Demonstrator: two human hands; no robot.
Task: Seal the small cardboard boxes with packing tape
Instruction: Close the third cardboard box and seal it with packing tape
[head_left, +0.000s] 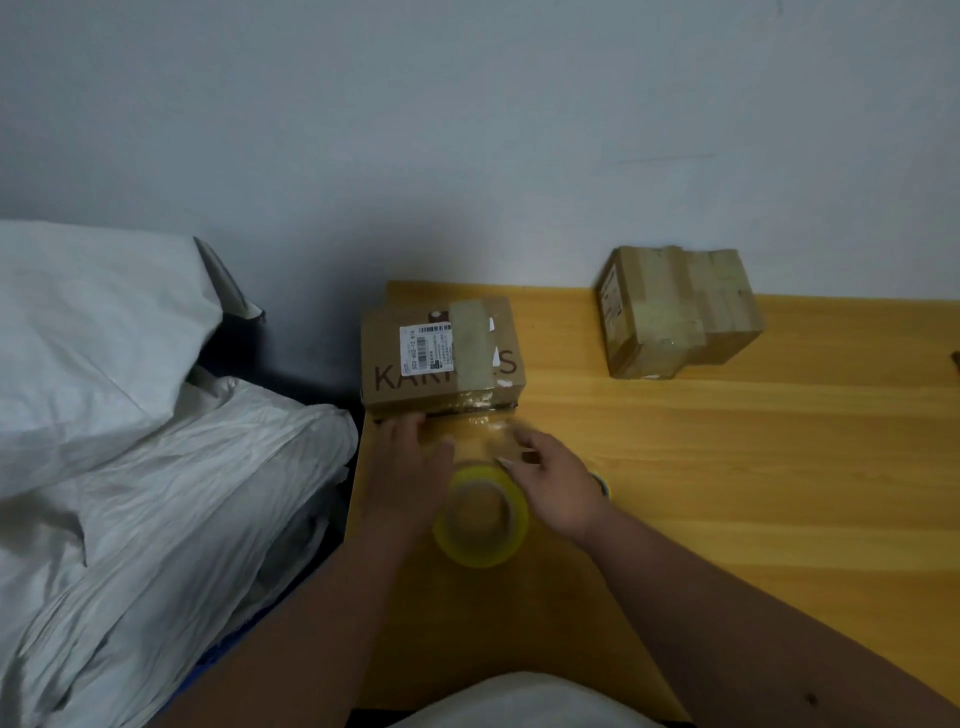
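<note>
The right hand (556, 483) is blurred, so its grip cannot be told; its fingers reach toward a stretched strip of clear tape (485, 431), whose edges are hard to make out. Behind its wrist a small round object (602, 483) is mostly hidden. The left hand (410, 462) is seen with fingers extended, the fingertips laid against the near lower edge of the printed cardboard box (441, 358); nothing is clasped in it. Between the two hands, just toward the person, the yellow tape roll (480, 519) stands over the worktop (727, 467). The box's printed lettering is partly covered by a label and brown tape. Far right of the right hand, well apart, two taped boxes (675, 312) are seen against the wall. Left of the left hand, white bedding (130, 415) is cut off by the frame.
</note>
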